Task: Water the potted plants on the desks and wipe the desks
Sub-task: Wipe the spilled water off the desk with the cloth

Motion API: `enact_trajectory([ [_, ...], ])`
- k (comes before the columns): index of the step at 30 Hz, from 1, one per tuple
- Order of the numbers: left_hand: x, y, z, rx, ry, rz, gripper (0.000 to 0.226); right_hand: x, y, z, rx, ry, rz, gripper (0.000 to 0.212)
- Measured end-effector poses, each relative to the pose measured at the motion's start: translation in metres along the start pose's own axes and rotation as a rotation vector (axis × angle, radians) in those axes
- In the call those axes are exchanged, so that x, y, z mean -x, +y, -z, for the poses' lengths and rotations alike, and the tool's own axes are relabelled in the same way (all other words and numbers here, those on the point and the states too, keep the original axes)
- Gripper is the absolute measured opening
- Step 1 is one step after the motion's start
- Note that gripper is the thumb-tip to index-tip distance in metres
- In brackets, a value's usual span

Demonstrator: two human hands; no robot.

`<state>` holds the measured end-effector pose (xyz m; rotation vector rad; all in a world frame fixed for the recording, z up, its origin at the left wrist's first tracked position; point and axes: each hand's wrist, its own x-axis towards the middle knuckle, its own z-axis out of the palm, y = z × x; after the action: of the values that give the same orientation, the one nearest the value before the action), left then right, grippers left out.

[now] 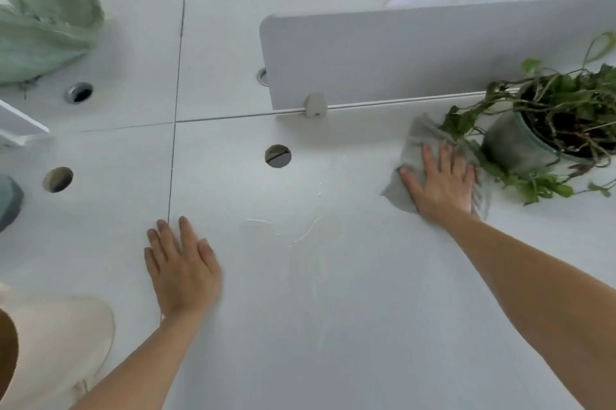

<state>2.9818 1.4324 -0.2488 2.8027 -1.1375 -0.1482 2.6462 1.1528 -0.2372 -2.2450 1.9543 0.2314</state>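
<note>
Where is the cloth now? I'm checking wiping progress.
The cloth lies flat under the right hand, right of frame, beside the potted plant.

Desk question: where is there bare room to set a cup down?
Between the left hand and right hand, below the cable hole, the desk is bare. It is crowded beside the potted plant and cloth.

Right hand flat on grey cloth beside potted plant, left hand flat on desk

Left hand flat, palm down, fingers extended together. Right hand flat, palm down, fingers spread. Both forearms bare, reaching forward.
</note>
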Motion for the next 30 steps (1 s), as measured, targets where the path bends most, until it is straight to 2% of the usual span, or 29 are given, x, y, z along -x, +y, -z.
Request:
enact_trajectory([
  [3,0.000,0.000,-0.002,-0.007,0.008,0.012,0.063,-0.047,-0.051,0.005,-0.152,0.046,-0.247,0.087],
  [5,-0.001,0.000,-0.001,-0.008,0.007,0.017,0.063,-0.051,-0.100,0.008,-0.227,0.024,-0.302,0.089],
  [7,-0.002,0.001,0.001,-0.017,0.010,0.021,0.063,-0.030,-0.146,0.000,-0.167,-0.006,-0.129,0.087],
  [9,-0.001,0.003,0.002,-0.013,0.011,0.035,0.063,0.006,-0.163,-0.007,-0.042,-0.059,0.179,0.087],
  [11,0.000,0.006,0.005,-0.012,0.011,0.044,0.063,0.016,-0.135,0.000,0.062,-0.122,0.524,0.088],
  [13,0.000,0.006,0.005,-0.009,0.021,0.048,0.063,-0.012,-0.090,0.010,0.084,-0.104,0.733,0.086],
  [14,0.000,0.006,0.005,-0.009,0.026,0.046,0.063,-0.032,-0.069,0.015,0.082,-0.066,0.701,0.086],
  [16,-0.002,0.005,0.003,-0.015,0.028,0.050,0.063,-0.065,-0.056,0.018,0.021,0.018,0.430,0.084],
  [18,-0.003,0.006,0.002,-0.022,0.029,0.048,0.062,-0.073,-0.086,0.009,-0.076,0.080,0.113,0.081],
  [20,-0.003,0.004,0.002,-0.025,0.022,0.050,0.062,-0.057,-0.141,0.002,-0.148,0.060,-0.063,0.082],
  [21,-0.002,0.003,0.002,-0.022,0.019,0.054,0.063,-0.041,-0.164,-0.001,-0.144,0.023,-0.042,0.083],
  [23,-0.002,0.003,0.002,-0.020,0.009,0.057,0.063,-0.006,-0.184,-0.009,-0.048,-0.029,0.193,0.082],
  [25,-0.002,0.003,0.003,-0.017,-0.005,0.056,0.063,0.012,-0.161,-0.007,0.023,-0.078,0.505,0.080],
  [27,-0.002,0.002,0.004,-0.016,-0.010,0.060,0.064,0.001,-0.113,-0.001,0.002,-0.074,0.687,0.070],
  [28,-0.003,0.002,0.004,-0.013,-0.015,0.057,0.064,-0.008,-0.086,0.001,-0.027,-0.052,0.657,0.065],
  [30,-0.003,0.004,0.005,-0.012,-0.023,0.053,0.064,-0.018,-0.041,0.007,-0.109,0.000,0.423,0.064],
])
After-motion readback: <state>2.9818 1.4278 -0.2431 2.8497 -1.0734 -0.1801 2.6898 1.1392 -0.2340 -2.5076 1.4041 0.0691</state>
